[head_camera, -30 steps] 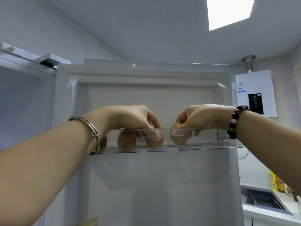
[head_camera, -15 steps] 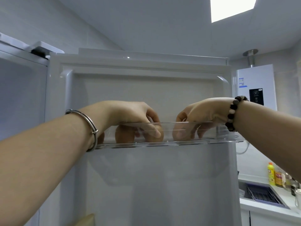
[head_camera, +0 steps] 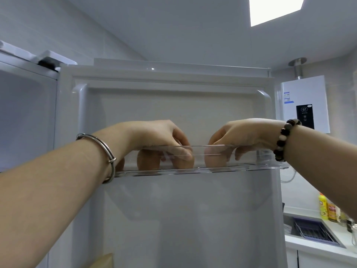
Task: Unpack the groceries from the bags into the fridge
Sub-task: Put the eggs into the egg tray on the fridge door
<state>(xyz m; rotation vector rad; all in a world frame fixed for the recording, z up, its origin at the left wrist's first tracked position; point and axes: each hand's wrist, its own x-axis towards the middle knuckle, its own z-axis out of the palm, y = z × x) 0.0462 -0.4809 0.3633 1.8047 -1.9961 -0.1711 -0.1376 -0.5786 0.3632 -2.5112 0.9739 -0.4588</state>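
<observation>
A clear egg shelf runs across the top of the open fridge door. Several brown eggs stand in it. My left hand, with a metal bangle on its wrist, reaches over the shelf's front wall and curls its fingers down around one egg. Another egg stands just left of it, under the palm. My right hand, with a bead bracelet on its wrist, comes in from the right, and its thumb and fingers curl round a further egg.
The fridge body stands open at the left. A corner of a brown paper bag shows at the bottom edge. A wall water heater, bottles and a sink rack are at the right.
Both hands stay in the shelf on their eggs. Only my view has shifted slightly.
</observation>
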